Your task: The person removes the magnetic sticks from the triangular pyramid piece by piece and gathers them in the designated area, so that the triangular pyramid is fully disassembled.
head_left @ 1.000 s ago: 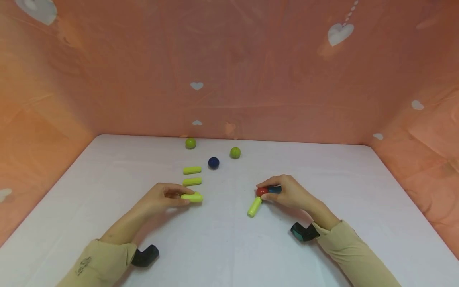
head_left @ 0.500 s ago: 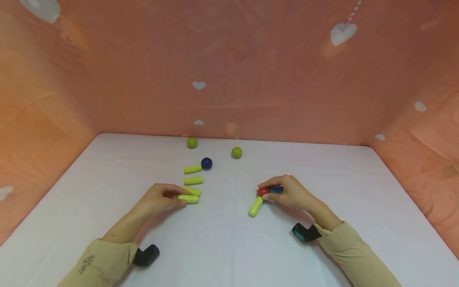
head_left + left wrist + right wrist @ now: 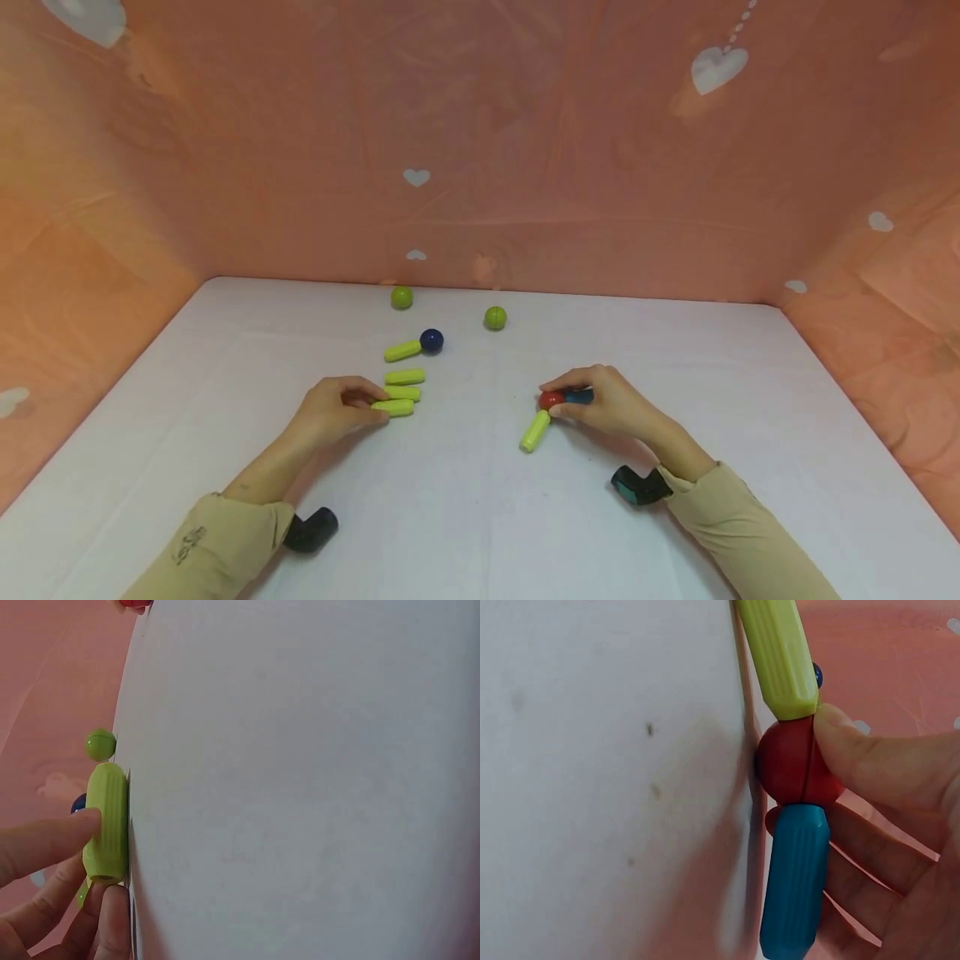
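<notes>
My left hand [image 3: 335,410] pinches a ribbed yellow-green toy rod [image 3: 395,408] low over the white table. In the left wrist view the thumb presses that same rod [image 3: 112,825] and the fingers lie behind and below it. Just beyond it, by the fingertips, is a second rod [image 3: 405,392]. Farther back lie another rod [image 3: 405,377] and one [image 3: 403,351] whose end touches a dark blue ball [image 3: 432,341]. My right hand [image 3: 603,400] pinches a red ball [image 3: 791,761], which joins a blue rod [image 3: 795,877] and a yellow-green rod [image 3: 780,656] at an angle.
Two green balls, one on the left [image 3: 402,297] and one on the right [image 3: 495,317], sit near the back of the white tabletop [image 3: 465,517]. An orange cloth [image 3: 480,150] with pale hearts hangs behind and at both sides.
The blue ball has shifted left against the farthest rod. The two rods at my left hand, overlapping before, now show separately, one behind the other. My right hand keeps its hold.
</notes>
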`<move>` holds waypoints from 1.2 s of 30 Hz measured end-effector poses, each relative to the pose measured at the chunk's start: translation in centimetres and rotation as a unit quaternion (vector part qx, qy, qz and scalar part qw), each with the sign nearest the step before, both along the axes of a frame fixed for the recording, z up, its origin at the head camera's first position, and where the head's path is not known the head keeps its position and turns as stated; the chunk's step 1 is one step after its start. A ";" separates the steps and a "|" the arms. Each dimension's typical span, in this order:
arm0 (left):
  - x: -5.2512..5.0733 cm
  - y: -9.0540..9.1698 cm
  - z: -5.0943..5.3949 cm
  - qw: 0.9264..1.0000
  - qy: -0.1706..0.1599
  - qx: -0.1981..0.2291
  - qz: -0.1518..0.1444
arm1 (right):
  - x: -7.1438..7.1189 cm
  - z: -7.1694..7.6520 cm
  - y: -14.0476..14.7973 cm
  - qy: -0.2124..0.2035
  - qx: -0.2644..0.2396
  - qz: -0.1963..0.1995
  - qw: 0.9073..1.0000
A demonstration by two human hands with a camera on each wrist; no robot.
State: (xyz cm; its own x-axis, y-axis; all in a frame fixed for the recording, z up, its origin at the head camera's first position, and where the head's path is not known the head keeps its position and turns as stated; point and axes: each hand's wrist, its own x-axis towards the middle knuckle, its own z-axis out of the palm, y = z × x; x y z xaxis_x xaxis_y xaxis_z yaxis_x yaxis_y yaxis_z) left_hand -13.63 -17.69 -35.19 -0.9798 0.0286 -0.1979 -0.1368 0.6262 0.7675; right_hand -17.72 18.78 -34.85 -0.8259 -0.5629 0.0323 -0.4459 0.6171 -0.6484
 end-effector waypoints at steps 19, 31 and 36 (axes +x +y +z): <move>-1.4 3.6 1.5 0.997 0.066 0.044 -0.003 | 0.1 0.0 -0.5 0.001 -0.009 -0.053 0.999; -2.6 8.0 0.2 0.996 0.039 0.078 -0.020 | 0.2 -0.1 -1.1 0.008 0.010 -0.106 0.994; -2.9 8.9 0.1 0.995 0.028 0.088 -0.032 | 0.3 0.2 -1.3 0.011 0.019 -0.114 0.993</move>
